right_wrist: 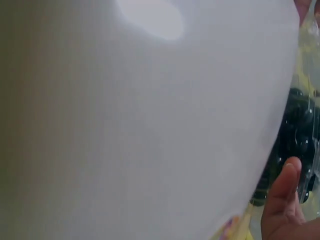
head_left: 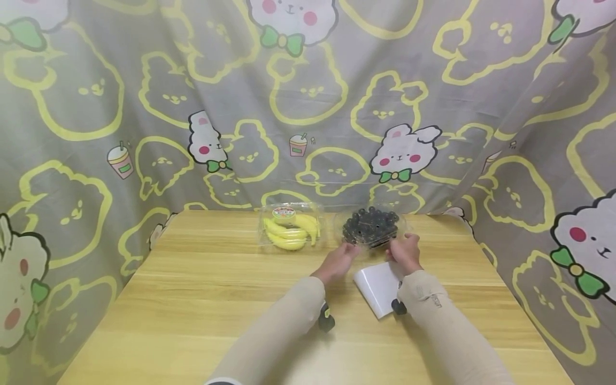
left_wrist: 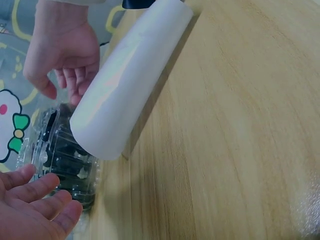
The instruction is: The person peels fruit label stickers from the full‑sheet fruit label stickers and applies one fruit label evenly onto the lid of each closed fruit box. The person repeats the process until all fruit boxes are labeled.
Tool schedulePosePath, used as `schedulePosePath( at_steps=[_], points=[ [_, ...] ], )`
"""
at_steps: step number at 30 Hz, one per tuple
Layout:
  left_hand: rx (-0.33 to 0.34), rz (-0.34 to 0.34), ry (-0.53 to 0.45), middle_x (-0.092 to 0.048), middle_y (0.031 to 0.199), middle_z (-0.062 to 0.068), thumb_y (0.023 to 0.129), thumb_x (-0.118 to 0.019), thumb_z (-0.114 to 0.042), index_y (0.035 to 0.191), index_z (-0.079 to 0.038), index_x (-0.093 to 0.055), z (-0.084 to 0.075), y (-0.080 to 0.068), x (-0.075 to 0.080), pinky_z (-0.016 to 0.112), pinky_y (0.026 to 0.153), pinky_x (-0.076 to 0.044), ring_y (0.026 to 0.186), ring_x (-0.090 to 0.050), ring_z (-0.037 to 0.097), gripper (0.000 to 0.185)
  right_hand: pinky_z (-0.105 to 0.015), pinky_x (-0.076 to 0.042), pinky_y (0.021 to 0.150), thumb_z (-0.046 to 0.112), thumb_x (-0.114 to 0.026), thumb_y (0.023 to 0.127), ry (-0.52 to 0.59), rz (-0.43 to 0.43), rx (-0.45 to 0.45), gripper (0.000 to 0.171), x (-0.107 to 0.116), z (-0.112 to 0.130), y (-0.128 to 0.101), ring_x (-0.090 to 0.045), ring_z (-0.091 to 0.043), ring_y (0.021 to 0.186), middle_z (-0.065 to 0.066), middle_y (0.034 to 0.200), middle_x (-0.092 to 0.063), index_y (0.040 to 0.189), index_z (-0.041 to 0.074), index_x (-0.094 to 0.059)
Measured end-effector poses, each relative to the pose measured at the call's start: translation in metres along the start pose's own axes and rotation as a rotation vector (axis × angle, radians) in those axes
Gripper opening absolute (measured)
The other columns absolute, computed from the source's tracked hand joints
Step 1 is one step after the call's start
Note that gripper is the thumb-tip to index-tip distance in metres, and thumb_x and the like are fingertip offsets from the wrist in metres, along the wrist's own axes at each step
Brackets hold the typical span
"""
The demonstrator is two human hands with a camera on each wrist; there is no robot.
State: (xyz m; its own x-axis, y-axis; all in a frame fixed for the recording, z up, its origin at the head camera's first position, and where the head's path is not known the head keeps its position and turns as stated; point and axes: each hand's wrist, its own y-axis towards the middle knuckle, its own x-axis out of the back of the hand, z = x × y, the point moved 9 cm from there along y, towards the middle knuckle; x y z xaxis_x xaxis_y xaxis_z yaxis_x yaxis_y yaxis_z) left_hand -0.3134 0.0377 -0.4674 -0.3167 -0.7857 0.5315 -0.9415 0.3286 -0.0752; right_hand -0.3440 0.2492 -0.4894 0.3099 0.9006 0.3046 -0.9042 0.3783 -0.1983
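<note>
Dark grapes point(head_left: 370, 224) fill a clear plastic box point(left_wrist: 82, 175) at the back of the table. My left hand point(head_left: 339, 262) is at the box's near left corner; in the left wrist view its fingers point(left_wrist: 55, 202) are extended and spread in front of the box. At the near right corner is my right hand point(head_left: 406, 252), its fingers loosely bent and thumb apart, fingertips right at the box's edge. Below the right wrist lies a glossy white cylinder point(head_left: 377, 289), which fills most of the right wrist view and hides part of the box there.
Left of the grapes stands a clear box holding yellow bananas point(head_left: 291, 232), with a round label on its lid. The wooden table point(head_left: 192, 299) backs onto a patterned curtain point(head_left: 327, 96), which also hangs along both sides. Dark wrist mounts point(head_left: 327, 321) hang below the sleeves.
</note>
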Motion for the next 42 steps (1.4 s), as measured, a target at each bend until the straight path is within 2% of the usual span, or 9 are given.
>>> schedulePosePath(
  at_steps=[3, 7, 12, 14, 21, 29, 33, 38, 42],
  points=[
    [-0.003, 0.005, -0.001, -0.059, 0.127, 0.013, 0.101, -0.032, -0.054, 0.134, -0.006, -0.051, 0.000, 0.000, 0.000, 0.047, 0.102, -0.041, 0.120, -0.053, 0.033, 0.061, -0.026, -0.054, 0.053, 0.004, -0.045, 0.082, -0.013, 0.004, 0.009, 0.078, 0.005, 0.002, 0.001, -0.062, -0.017, 0.064, -0.019, 0.098, -0.057, 0.152, 0.008, -0.009],
    [0.001, 0.003, -0.002, -0.059, 0.126, 0.013, 0.100, -0.032, -0.055, 0.134, -0.007, -0.051, 0.001, -0.002, 0.000, 0.046, 0.102, -0.041, 0.119, -0.053, 0.032, 0.062, -0.029, -0.055, 0.057, 0.003, -0.043, 0.082, 0.006, 0.031, 0.030, 0.084, 0.006, 0.003, 0.003, -0.061, -0.024, 0.072, -0.025, 0.125, -0.051, 0.156, 0.017, -0.006],
    [-0.011, 0.002, -0.002, -0.059, 0.128, 0.013, 0.100, -0.032, -0.055, 0.135, -0.006, -0.050, -0.001, -0.001, 0.000, 0.046, 0.103, -0.040, 0.120, -0.053, 0.032, 0.063, -0.038, -0.057, 0.072, 0.007, -0.039, 0.088, -0.002, 0.094, 0.073, 0.075, 0.006, 0.006, 0.005, -0.060, -0.034, 0.095, -0.024, 0.142, -0.042, 0.156, 0.016, -0.008],
    [-0.018, 0.003, -0.001, -0.059, 0.128, 0.013, 0.101, -0.031, -0.055, 0.135, -0.006, -0.050, -0.001, 0.000, 0.000, 0.046, 0.103, -0.040, 0.120, -0.053, 0.032, 0.062, -0.039, -0.057, 0.073, 0.007, -0.040, 0.088, -0.007, 0.112, 0.085, 0.076, 0.006, 0.007, 0.006, -0.059, -0.034, 0.097, -0.026, 0.144, -0.039, 0.156, 0.014, -0.007],
    [-0.017, 0.003, -0.002, -0.058, 0.129, 0.012, 0.101, -0.032, -0.054, 0.135, -0.007, -0.050, 0.000, 0.001, 0.000, 0.045, 0.104, -0.040, 0.121, -0.052, 0.031, 0.061, -0.040, -0.057, 0.076, 0.009, -0.050, 0.091, 0.010, 0.161, 0.099, 0.079, 0.006, 0.006, 0.011, -0.057, -0.036, 0.101, -0.028, 0.145, -0.034, 0.157, 0.020, -0.008],
    [-0.015, -0.008, 0.003, -0.059, 0.128, 0.012, 0.102, -0.033, -0.051, 0.134, -0.006, -0.051, -0.001, -0.001, 0.001, 0.045, 0.104, -0.040, 0.120, -0.053, 0.032, 0.059, -0.044, -0.054, 0.085, 0.010, -0.046, 0.095, -0.019, 0.176, 0.073, 0.069, 0.007, 0.002, 0.015, -0.051, -0.040, 0.116, -0.029, 0.149, -0.031, 0.154, 0.005, -0.012],
    [-0.016, -0.013, 0.012, -0.059, 0.127, 0.012, 0.102, -0.033, -0.050, 0.133, -0.006, -0.052, -0.001, -0.001, 0.002, 0.045, 0.103, -0.040, 0.120, -0.053, 0.032, 0.057, -0.045, -0.053, 0.088, 0.012, -0.044, 0.097, -0.034, 0.187, 0.056, 0.067, 0.007, 0.000, 0.014, -0.049, -0.043, 0.118, -0.028, 0.151, -0.027, 0.154, 0.004, -0.010],
    [-0.007, -0.018, 0.005, -0.058, 0.130, 0.013, 0.102, -0.033, -0.050, 0.134, -0.006, -0.051, 0.001, 0.000, 0.004, 0.046, 0.104, -0.040, 0.121, -0.052, 0.033, 0.058, -0.043, -0.054, 0.084, 0.012, -0.045, 0.097, -0.036, 0.168, 0.063, 0.064, 0.008, -0.001, 0.015, -0.052, -0.041, 0.114, -0.028, 0.149, -0.031, 0.153, 0.004, -0.014],
    [0.001, -0.033, -0.004, -0.055, 0.133, 0.015, 0.102, -0.034, -0.050, 0.136, -0.005, -0.049, 0.003, 0.000, 0.007, 0.048, 0.104, -0.039, 0.122, -0.051, 0.035, 0.058, -0.039, -0.055, 0.078, 0.012, -0.047, 0.097, -0.042, 0.122, 0.078, 0.058, 0.012, -0.001, 0.015, -0.056, -0.031, 0.101, -0.027, 0.143, -0.038, 0.149, 0.002, -0.024]
  ],
)
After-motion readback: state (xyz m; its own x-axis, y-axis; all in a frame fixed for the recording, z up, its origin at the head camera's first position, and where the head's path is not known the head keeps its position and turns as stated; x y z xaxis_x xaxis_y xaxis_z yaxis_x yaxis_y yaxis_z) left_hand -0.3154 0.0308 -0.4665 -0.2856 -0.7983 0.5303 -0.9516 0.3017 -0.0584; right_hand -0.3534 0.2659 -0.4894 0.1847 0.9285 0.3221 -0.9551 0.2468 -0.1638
